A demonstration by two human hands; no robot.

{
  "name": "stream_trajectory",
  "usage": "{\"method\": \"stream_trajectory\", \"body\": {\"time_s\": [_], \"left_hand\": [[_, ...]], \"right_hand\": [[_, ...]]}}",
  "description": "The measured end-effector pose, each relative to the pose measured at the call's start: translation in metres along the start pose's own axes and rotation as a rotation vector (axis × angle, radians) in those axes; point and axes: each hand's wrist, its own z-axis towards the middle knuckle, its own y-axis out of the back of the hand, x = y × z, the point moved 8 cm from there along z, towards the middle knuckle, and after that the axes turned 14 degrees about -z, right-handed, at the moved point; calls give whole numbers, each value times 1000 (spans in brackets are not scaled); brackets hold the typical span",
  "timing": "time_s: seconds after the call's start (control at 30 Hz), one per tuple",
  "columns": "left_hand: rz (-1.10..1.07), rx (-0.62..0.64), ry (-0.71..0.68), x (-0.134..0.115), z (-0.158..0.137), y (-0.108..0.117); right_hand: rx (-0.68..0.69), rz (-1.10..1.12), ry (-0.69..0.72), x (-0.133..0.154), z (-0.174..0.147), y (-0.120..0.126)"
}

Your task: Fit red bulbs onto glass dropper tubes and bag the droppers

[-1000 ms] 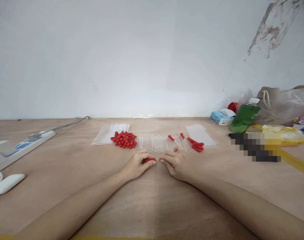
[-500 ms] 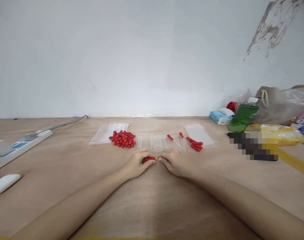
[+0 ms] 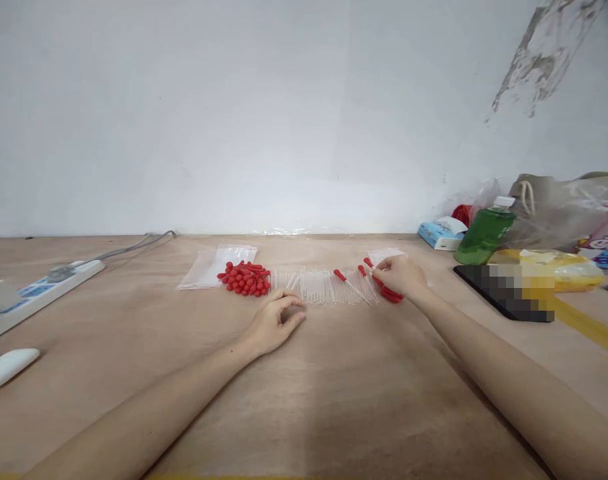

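Empty, with thumb and fingers apart, my left hand (image 3: 277, 321) rests on the table in front of the row of clear glass tubes (image 3: 311, 288). To its upper left lies a heap of red rubber bulbs (image 3: 245, 279). My right hand (image 3: 400, 275) pinches a dropper (image 3: 368, 262), whose red bulb sticks out past the fingertips; its tube is mostly hidden. Below that hand lie several red-bulbed pieces (image 3: 391, 295), partly covered. Two more droppers with red bulbs, one of them white-stemmed (image 3: 340, 275), lie across the right end of the tubes.
Clear plastic bags lie at the left (image 3: 199, 270) and right (image 3: 384, 254) of the tubes. A power strip (image 3: 59, 287) and a white mouse-like object (image 3: 11, 369) are at left. At right stand a green bottle (image 3: 485, 230), a tissue pack (image 3: 440, 235) and a dark phone-like slab (image 3: 489, 290).
My hands have parted. The right one has carried a dropper up and right to the small red group; the left has let go and stays near the same spot.
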Motion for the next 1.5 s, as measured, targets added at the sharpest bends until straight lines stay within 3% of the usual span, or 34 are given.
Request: {"method": "stream_trajectory", "body": {"time_s": [0.17, 0.33, 0.53, 0.73, 1.2, 1.37, 1.5], "left_hand": [[135, -35, -18, 2, 0, 2], [301, 100, -99, 2, 2, -4], [358, 358, -166, 13, 3, 0], [331, 393, -162, 20, 7, 2], [486, 247, -95, 25, 11, 0], [506, 27, -101, 19, 10, 14], [582, -148, -13, 21, 17, 42]], "right_hand": [[43, -76, 1, 4, -1, -18], [83, -97, 28, 4, 1, -25], [83, -141, 56, 2, 0, -24], [81, -210, 89, 7, -2, -25], [54, -293, 30, 15, -5, -38], [87, -142, -51, 6, -2, -38], [85, -69, -72, -2, 2, -32]]}}
